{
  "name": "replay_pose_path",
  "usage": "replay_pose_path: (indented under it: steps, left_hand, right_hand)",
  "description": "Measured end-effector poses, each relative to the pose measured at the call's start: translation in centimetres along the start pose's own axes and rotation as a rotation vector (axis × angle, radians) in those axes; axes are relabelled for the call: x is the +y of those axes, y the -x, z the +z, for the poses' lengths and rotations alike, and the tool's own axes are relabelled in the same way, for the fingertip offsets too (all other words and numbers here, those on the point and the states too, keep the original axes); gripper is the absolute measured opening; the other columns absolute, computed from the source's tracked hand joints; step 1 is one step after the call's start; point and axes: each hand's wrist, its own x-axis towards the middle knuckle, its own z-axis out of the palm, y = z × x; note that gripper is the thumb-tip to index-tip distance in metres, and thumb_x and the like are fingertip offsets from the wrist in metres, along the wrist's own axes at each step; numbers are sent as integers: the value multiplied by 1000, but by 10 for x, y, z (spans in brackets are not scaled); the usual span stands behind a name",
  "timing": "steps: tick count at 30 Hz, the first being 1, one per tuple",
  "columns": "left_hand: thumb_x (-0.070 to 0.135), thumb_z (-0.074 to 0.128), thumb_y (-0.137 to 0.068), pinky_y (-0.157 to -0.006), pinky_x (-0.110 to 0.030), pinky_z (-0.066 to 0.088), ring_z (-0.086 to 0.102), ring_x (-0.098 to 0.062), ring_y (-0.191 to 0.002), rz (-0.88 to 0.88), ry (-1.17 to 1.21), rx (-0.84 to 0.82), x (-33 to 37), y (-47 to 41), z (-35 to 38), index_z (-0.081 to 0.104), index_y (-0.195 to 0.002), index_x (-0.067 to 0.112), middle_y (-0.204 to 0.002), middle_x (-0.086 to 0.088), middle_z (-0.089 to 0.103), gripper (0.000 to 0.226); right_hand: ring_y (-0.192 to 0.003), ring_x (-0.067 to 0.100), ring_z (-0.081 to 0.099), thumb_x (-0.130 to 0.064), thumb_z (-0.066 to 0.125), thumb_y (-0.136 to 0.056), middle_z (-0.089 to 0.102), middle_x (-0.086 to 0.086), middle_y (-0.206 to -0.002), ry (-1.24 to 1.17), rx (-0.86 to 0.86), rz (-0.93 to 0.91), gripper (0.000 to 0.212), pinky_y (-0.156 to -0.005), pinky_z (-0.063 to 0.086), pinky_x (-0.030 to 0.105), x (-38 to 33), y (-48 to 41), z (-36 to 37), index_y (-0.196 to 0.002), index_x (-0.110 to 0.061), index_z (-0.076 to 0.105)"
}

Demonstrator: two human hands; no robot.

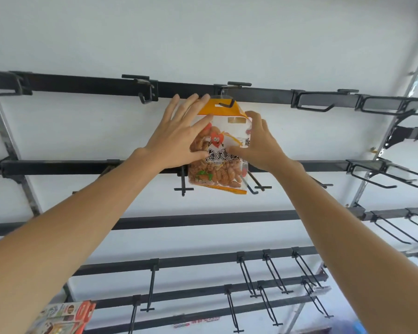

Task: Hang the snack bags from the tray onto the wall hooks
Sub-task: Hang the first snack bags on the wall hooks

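Fingers (190, 103) of the left hand (176, 138) are laid flat against the snack bag (217, 173), whose header (216, 109) is threaded on a top-rail hook (229, 104). Its right edge is pinched by the right hand (263, 145). The header should be slid fully back before release.

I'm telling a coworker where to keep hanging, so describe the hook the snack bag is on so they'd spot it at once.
On the white wall, look at the topmost black rail. Near its middle, one hook pokes through the orange header of a clear snack bag. Its neighbours on that rail are bare; this one alone carries a bag.
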Motion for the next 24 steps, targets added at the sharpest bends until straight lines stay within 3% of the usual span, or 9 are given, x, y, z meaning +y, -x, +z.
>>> replay_pose_path:
  steps: [4,8,12,14,17,20,24]
  left_hand:
    - [64,70,-77,-121,-57,4,4,-34,-151,16,13,-4,4,-1,1,41,-149,19,-165,-14,6,89]
    - [64,72,-74,-121,-58,7,5,-36,-151,32,38,-20,9,4,2,47,-144,20,-164,-15,8,86]
    - [57,66,-83,-121,-57,4,4,-35,-151,67,63,-17,6,10,-6,49,-142,22,-163,-12,19,71]
    - [50,58,-92,-122,-53,-2,0,-31,-152,61,107,-101,5,14,-13,46,-145,24,-162,-8,23,60]
    - [46,44,-100,-122,-48,-8,-5,-24,-152,-68,257,-344,16,28,-32,43,-147,32,-165,0,12,49]
    - [49,38,-102,-122,-47,6,10,-22,-152,-178,292,-533,31,40,-63,43,-147,33,-165,1,14,47]
    - [36,48,-100,-113,-43,29,33,-25,-142,-230,241,-493,58,62,-111,47,-144,33,-155,2,38,44]
  right_hand:
    - [-108,30,57,-42,76,-82,51,13,-127,28,54,155,76,-82,45,38,-2,-2,9,-138,-13,34]
    - [-93,34,64,-37,75,-83,59,15,-111,-161,141,291,62,-81,54,49,-9,-1,18,-122,-14,32]
    - [-81,24,61,-31,65,-91,63,14,-105,-217,134,316,46,-67,50,40,-17,11,22,-119,-12,34]
    - [-83,20,60,-33,61,-93,62,6,-101,-185,129,299,35,-66,47,34,-19,23,19,-115,-12,43]
    - [-94,25,63,-32,55,-96,66,2,-96,2,-42,186,25,-63,40,27,-32,45,13,-106,-10,65]
    - [-111,27,58,-41,51,-100,62,7,-128,76,-188,77,41,-79,43,31,-62,68,1,-129,-15,61]
    - [-126,33,51,-49,50,-97,55,9,-139,100,-268,-53,48,-101,43,43,-96,91,-4,-137,-22,55]
